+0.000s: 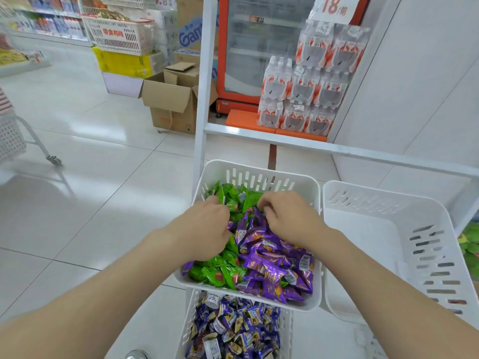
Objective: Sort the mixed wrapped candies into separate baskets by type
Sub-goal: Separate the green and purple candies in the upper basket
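A white slotted basket (pixel 259 172) in the middle holds mixed wrapped candies: green ones (pixel 220 274) at the far side and front left, purple ones (pixel 272 265) on the right. My left hand (pixel 207 229) is sunk into the pile, fingers curled among green and purple candies; what it holds is hidden. Over the far green candies, my right hand (pixel 287 216) pinches its fingertips at a green wrapper. A second white basket (pixel 375 203) to the right is bare inside.
A lower basket (pixel 190 320) under the middle one is full of blue wrapped candies (pixel 238 327). A white rack frame (pixel 204 99) rises behind. Beyond stand a cardboard box (pixel 171 99), bottled-water packs (pixel 305 99), a red cooler (pixel 246 47) and a wheeled cart (pixel 15 136) at left.
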{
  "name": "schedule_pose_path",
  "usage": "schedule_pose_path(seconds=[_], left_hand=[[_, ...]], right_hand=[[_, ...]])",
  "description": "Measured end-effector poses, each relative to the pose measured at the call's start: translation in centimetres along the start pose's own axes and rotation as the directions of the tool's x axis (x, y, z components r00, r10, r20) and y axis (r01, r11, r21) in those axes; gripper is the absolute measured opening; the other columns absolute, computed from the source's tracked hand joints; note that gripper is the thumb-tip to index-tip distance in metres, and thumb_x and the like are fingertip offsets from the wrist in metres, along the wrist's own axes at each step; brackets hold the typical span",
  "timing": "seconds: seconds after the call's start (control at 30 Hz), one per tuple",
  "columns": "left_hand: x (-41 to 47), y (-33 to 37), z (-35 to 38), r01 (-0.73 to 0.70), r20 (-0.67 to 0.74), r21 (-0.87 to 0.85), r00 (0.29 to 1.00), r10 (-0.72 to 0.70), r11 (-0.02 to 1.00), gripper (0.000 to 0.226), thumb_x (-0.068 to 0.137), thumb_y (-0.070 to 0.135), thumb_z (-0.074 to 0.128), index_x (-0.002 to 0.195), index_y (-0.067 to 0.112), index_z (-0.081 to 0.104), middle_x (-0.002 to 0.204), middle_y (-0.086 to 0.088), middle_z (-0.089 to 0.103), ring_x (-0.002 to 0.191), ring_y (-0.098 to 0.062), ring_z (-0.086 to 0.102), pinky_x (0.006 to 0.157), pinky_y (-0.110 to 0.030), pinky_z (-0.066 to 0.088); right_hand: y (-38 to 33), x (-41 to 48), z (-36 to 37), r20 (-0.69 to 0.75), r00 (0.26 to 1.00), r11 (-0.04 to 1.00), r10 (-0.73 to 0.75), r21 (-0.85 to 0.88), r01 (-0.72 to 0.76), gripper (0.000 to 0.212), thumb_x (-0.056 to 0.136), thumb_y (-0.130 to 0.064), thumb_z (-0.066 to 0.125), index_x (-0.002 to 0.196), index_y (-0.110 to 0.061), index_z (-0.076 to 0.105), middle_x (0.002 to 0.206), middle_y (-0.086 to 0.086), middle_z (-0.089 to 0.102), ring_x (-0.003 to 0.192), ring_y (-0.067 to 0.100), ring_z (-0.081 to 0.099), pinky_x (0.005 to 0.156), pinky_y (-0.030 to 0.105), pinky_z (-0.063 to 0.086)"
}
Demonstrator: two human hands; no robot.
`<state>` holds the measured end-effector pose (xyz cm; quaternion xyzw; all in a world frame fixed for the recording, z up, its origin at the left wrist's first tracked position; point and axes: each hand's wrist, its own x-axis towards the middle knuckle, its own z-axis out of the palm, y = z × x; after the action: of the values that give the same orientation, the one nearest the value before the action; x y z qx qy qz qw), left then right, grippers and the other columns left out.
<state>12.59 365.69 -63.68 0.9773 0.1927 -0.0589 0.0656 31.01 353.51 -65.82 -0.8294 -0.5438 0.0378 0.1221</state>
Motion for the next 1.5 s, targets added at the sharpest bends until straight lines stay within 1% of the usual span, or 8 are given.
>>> schedule_pose_path(seconds=[0.17,0.33,0.47,0.67,0.8,1.0,1.3,1.5], left_hand=[[-0.6,1.1,0.6,-0.058,0.089,0.040,0.995,0.054,0.998,0.027,0.106,0.032,0.041,0.112,0.012,0.058,0.114,-0.009,0.059,0.114,-0.026,0.051,0.106,-0.040,0.034],[-1.4,0.4,0.6,-0.012,0.024,0.048,1.000,0.011,0.999,0.029,0.101,0.042,0.055,0.102,0.014,0.057,0.114,-0.007,0.059,0.115,-0.025,0.048,0.098,-0.036,0.035],[-1.8,0.0,1.5,-0.038,0.013,0.073,0.999,0.037,0.997,0.035,0.101,0.043,0.055,0.123,0.016,0.059,0.119,-0.006,0.057,0.116,-0.024,0.044,0.104,-0.036,0.031],[-1.6,-0.1,1.5,-0.068,0.031,0.095,0.997,0.065,0.993,0.014,0.096,0.022,0.054,0.108,0.015,0.057,0.105,-0.003,0.059,0.107,-0.023,0.050,0.104,-0.037,0.036],[-0.8,-0.1,2.2,-0.029,-0.040,0.050,0.999,0.031,0.998,0.024,0.098,0.041,0.052,0.097,0.018,0.059,0.096,-0.001,0.055,0.100,-0.024,0.050,0.103,-0.042,0.040],[-0.3,-0.1,2.0,-0.035,-0.095,0.001,0.995,0.035,0.999,0.036,0.094,0.041,0.066,0.130,0.037,0.061,0.121,0.003,0.065,0.118,-0.028,0.056,0.097,-0.040,0.047],[0.2,-1.2,0.7,0.021,-0.215,-0.103,0.976,-0.043,0.994,0.009,0.090,0.025,0.062,0.081,0.028,0.065,0.089,0.007,0.069,0.093,-0.023,0.064,0.084,-0.038,0.053],[0.5,-1.0,0.2,-0.224,0.029,-0.101,0.973,0.228,0.969,0.051,0.089,0.013,0.056,0.134,0.037,0.059,0.132,0.011,0.062,0.125,-0.015,0.050,0.109,-0.036,0.040]], right_hand=[[-3.6,0.1,0.0,0.052,0.983,0.928,-0.174,0.344,0.146,0.028,0.102,-0.027,0.052,0.125,-0.027,0.068,0.107,-0.014,0.071,0.095,0.001,0.065,0.085,0.020,0.050],[-2.7,0.0,-0.3,0.210,0.950,0.966,-0.232,0.161,0.201,0.017,0.092,-0.040,0.069,0.092,-0.027,0.081,0.082,-0.018,0.074,0.079,-0.003,0.066,0.079,0.026,0.055],[-1.4,-0.5,-2.0,0.242,0.951,0.981,-0.191,0.091,0.174,0.012,0.082,-0.038,0.079,0.087,-0.028,0.081,0.081,-0.020,0.075,0.079,-0.005,0.068,0.082,0.028,0.059],[-0.9,-1.2,-3.5,0.321,0.947,0.999,0.018,-0.038,-0.006,0.016,0.079,-0.023,0.074,0.093,-0.029,0.078,0.077,-0.013,0.070,0.076,0.006,0.066,0.072,0.028,0.055],[-2.9,-1.2,-2.3,0.152,0.988,0.972,0.020,-0.232,0.016,0.030,0.062,-0.024,0.055,0.081,-0.021,0.078,0.079,-0.005,0.071,0.084,0.019,0.065,0.080,0.031,0.051],[-4.3,0.2,1.1,0.204,0.977,0.935,-0.066,-0.328,0.132,0.033,0.086,-0.019,0.061,0.117,-0.028,0.068,0.105,0.000,0.066,0.112,0.027,0.051,0.085,0.041,0.029],[-3.3,1.1,-0.5,0.000,0.997,0.982,-0.082,-0.168,0.080,0.014,0.088,-0.040,0.073,0.096,-0.031,0.080,0.093,-0.010,0.075,0.102,0.020,0.063,0.099,0.041,0.047],[1.1,-0.1,-2.5,-0.324,0.940,0.993,0.106,-0.019,-0.118,0.013,0.092,-0.033,0.071,0.103,-0.026,0.074,0.087,-0.007,0.074,0.087,0.021,0.068,0.075,0.038,0.057]])
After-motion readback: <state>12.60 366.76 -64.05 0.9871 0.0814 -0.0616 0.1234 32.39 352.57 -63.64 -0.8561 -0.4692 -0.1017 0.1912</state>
